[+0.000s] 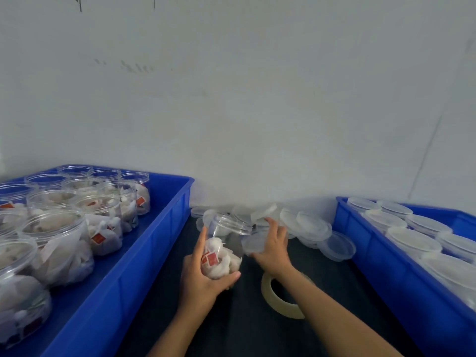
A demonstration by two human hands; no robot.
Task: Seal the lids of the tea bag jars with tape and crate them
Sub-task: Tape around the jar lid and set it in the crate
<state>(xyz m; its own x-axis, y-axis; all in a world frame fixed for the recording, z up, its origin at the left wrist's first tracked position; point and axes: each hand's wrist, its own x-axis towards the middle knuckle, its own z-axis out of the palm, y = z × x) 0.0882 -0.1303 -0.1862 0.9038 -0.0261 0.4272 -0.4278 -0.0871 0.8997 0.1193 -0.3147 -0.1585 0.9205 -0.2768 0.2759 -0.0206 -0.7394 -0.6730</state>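
My left hand (199,275) grips a clear jar of tea bags (222,243) from below; the jar is tilted and its mouth is uncovered. Just right of the jar, my right hand (273,244) holds a translucent lid (253,244) at the edge of a pile of loose lids (309,228). A roll of pale tape (279,297) stands on the dark table under my right forearm.
A blue crate (154,240) on the left holds several lidless jars of tea bags (64,243). A second blue crate (386,266) on the right holds several lidded jars (412,240). A white wall rises right behind the table.
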